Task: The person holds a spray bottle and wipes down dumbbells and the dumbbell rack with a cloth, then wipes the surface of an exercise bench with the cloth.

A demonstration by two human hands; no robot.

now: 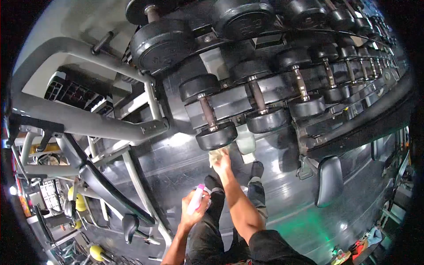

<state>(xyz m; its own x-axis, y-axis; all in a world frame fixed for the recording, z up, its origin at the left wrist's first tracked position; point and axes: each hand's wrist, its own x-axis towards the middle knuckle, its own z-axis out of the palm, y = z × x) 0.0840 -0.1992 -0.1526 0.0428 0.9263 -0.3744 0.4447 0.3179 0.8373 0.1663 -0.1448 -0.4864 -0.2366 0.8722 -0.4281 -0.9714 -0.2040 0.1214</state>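
Observation:
My left hand (194, 211) is closed around a spray bottle (197, 198) with a white and pink top, held low in front of my legs. In my right hand (222, 162) is a pale cloth (216, 155), pressed up near the lower end of a black dumbbell (216, 136). Whether the cloth touches that dumbbell I cannot tell. The dumbbell lies across the lower tier of the rack (238, 98), its metal handle exposed. Another dumbbell (266, 120) rests to its right.
Larger dumbbells (162, 43) sit on the upper tier. A grey machine frame (84, 117) and a black padded bench (112, 194) stand at left. A black pad (330, 181) is at right. Dark flooring (291, 198) lies around my feet.

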